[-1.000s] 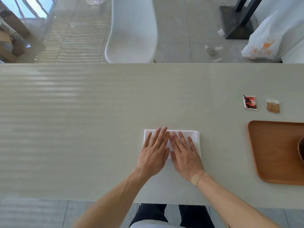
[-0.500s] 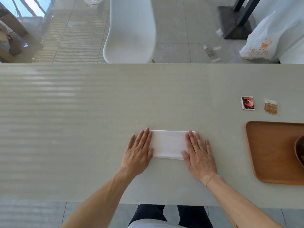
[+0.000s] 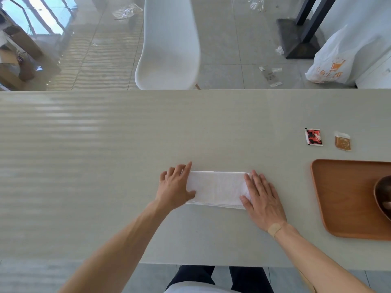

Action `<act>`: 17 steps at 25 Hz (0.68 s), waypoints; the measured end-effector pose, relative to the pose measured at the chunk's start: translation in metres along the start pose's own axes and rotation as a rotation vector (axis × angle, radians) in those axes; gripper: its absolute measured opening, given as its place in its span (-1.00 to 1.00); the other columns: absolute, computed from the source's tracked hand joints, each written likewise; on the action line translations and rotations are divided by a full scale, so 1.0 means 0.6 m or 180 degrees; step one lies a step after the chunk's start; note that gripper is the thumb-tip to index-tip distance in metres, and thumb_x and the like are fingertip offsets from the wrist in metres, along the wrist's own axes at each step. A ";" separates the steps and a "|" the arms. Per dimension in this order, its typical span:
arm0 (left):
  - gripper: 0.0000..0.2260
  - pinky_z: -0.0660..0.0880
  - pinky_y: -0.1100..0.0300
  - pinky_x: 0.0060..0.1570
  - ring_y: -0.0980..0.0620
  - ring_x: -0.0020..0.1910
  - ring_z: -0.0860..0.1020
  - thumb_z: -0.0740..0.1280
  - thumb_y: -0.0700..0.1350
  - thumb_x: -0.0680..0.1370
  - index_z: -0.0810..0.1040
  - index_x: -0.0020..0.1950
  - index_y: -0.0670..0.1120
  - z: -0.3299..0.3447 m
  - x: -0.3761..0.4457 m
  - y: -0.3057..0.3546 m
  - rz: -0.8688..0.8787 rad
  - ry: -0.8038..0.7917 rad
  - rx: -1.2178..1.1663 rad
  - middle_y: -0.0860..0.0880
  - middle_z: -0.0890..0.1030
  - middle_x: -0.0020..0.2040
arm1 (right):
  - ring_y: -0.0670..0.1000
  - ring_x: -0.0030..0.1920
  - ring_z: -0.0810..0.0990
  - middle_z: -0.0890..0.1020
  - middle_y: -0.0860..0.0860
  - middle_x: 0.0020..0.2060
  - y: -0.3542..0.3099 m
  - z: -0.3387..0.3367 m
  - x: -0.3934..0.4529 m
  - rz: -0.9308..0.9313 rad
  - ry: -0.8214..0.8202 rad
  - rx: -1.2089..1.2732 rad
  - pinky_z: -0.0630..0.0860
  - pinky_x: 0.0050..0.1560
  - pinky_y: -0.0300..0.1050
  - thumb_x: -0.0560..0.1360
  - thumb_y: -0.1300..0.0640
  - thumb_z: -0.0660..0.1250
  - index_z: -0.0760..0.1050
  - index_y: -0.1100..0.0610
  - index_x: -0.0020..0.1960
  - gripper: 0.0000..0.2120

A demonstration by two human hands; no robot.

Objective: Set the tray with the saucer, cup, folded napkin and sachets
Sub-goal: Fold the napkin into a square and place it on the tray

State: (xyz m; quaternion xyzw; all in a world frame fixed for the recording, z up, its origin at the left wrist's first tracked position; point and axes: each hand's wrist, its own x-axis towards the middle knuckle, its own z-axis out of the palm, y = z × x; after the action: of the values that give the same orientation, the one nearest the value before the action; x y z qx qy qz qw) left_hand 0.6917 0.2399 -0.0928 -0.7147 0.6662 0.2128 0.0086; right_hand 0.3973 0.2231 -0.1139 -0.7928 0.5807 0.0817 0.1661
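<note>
My dark trousers (image 3: 220, 275) show below the near edge of the pale surface (image 3: 105, 166). On it, straight in front of me, lies the folded white napkin (image 3: 218, 188), a flat rectangle with its long side running left to right. My left hand (image 3: 175, 190) rests on its left end, fingers loosely bent, the thumb lying on the near corner. My right hand (image 3: 263, 199) lies flat on its right end, fingers straight and together; a plaster (image 3: 274, 229) sits on that wrist. My hands are apart, with bare napkin between them.

To the right, well apart from the napkin, is the wooden tray (image 3: 342, 199), cut off by the picture edge, with a dark round dish (image 3: 383, 195) partly in view on it. Just beyond the tray lie two sachets on the surface, a red and black sachet (image 3: 313, 137) and a brown sachet (image 3: 342, 142), near each other but not touching.

Past the far edge stands a white chair (image 3: 169, 45) on the tiled floor, and a white plastic bag (image 3: 332, 62) at the far right.
</note>
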 end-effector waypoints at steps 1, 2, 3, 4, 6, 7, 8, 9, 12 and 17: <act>-0.14 0.21 -0.04 0.33 -0.12 0.33 0.31 0.43 0.18 0.36 0.08 0.56 0.04 -0.011 0.014 0.004 -0.0125 -0.0111 -0.0024 -0.04 0.33 0.41 | 0.00 0.56 -0.23 -0.24 -0.07 0.55 0.004 0.000 -0.003 0.0064 -0.0033 0.0047 -0.19 0.54 0.01 0.60 -0.20 -0.08 -0.36 -0.02 0.53 -0.33; -0.12 0.24 -0.03 0.29 -0.13 0.29 0.32 0.48 0.16 0.32 0.12 0.53 0.05 -0.020 0.025 0.009 -0.0229 -0.0229 -0.0047 -0.06 0.35 0.36 | 0.00 0.56 -0.24 -0.25 -0.07 0.55 0.007 0.001 -0.006 0.0128 -0.0058 0.0092 -0.22 0.54 0.01 0.59 -0.22 -0.09 -0.41 -0.01 0.51 -0.32; -0.12 0.26 -0.01 0.25 -0.13 0.27 0.33 0.53 0.14 0.29 0.17 0.50 0.06 -0.026 0.035 0.014 -0.0324 -0.0342 -0.0092 -0.07 0.38 0.30 | 0.00 0.55 -0.26 -0.26 -0.07 0.54 0.009 0.001 -0.008 0.0190 -0.0087 0.0132 -0.24 0.54 0.02 0.59 -0.23 -0.10 -0.44 -0.01 0.49 -0.31; -0.14 0.28 0.01 0.20 -0.13 0.24 0.34 0.57 0.11 0.26 0.23 0.46 0.05 -0.030 0.042 0.018 -0.0427 -0.0454 -0.0167 -0.08 0.41 0.25 | 0.00 0.55 -0.28 -0.27 -0.07 0.54 0.009 0.002 -0.011 0.0243 -0.0128 0.0167 -0.26 0.53 0.02 0.59 -0.24 -0.11 -0.46 0.00 0.48 -0.31; -0.27 0.32 0.03 0.13 -0.13 0.18 0.36 0.60 0.08 0.23 0.36 0.31 0.00 -0.033 0.051 0.024 -0.0623 -0.0665 -0.0272 -0.08 0.43 0.16 | 0.02 0.54 -0.30 -0.27 -0.05 0.55 0.007 0.005 -0.013 0.0319 -0.0174 0.0207 -0.27 0.53 0.03 0.59 -0.24 -0.11 -0.45 0.01 0.48 -0.31; -0.36 0.34 0.04 0.11 -0.13 0.16 0.36 0.60 0.07 0.24 0.42 0.22 -0.03 -0.033 0.053 0.025 -0.0705 -0.0763 -0.0286 -0.07 0.43 0.12 | 0.03 0.54 -0.31 -0.27 -0.04 0.55 0.006 0.006 -0.014 0.0361 -0.0187 0.0219 -0.27 0.53 0.04 0.59 -0.23 -0.11 -0.43 0.03 0.49 -0.31; -0.44 0.37 0.04 0.08 -0.12 0.15 0.35 0.59 0.07 0.25 0.45 0.14 -0.05 -0.033 0.053 0.027 -0.0777 -0.0825 -0.0327 -0.07 0.42 0.09 | 0.04 0.54 -0.32 -0.28 -0.03 0.55 0.005 0.006 -0.015 0.0401 -0.0188 0.0234 -0.26 0.53 0.05 0.59 -0.23 -0.11 -0.41 0.04 0.50 -0.31; -0.51 0.41 0.04 0.03 -0.12 0.12 0.36 0.57 0.06 0.27 0.46 0.07 -0.06 -0.032 0.049 0.026 -0.0851 -0.0823 -0.0429 -0.06 0.42 0.05 | 0.05 0.54 -0.33 -0.29 -0.02 0.55 0.004 0.007 -0.016 0.0429 -0.0183 0.0241 -0.26 0.53 0.07 0.60 -0.23 -0.12 -0.40 0.05 0.50 -0.32; -0.72 0.38 0.11 -0.28 -0.06 -0.13 0.46 0.45 0.02 0.37 0.38 -0.14 -0.03 -0.025 0.028 0.019 -0.1172 -0.0558 -0.0871 -0.03 0.50 -0.11 | 0.07 0.53 -0.34 -0.32 -0.02 0.54 -0.003 0.008 -0.026 0.0509 -0.0163 0.0244 -0.25 0.54 0.11 0.60 -0.22 -0.14 -0.35 0.05 0.53 -0.33; -0.82 0.55 0.09 -0.24 -0.05 -0.13 0.59 0.41 -0.12 0.45 0.44 -0.03 -0.06 -0.017 -0.014 0.005 -0.1669 -0.0561 -0.2388 -0.08 0.59 -0.05 | 0.10 0.54 -0.31 -0.27 0.02 0.56 -0.051 0.017 -0.046 0.0750 -0.0066 0.0358 -0.21 0.52 0.21 0.60 -0.21 -0.15 -0.26 0.07 0.56 -0.34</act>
State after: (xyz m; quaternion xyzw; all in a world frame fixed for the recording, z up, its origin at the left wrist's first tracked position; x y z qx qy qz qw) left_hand 0.6914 0.2443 -0.0800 -0.7920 0.3367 0.4896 -0.1404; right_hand 0.4185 0.2595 -0.1096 -0.7077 0.6717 0.0762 0.2055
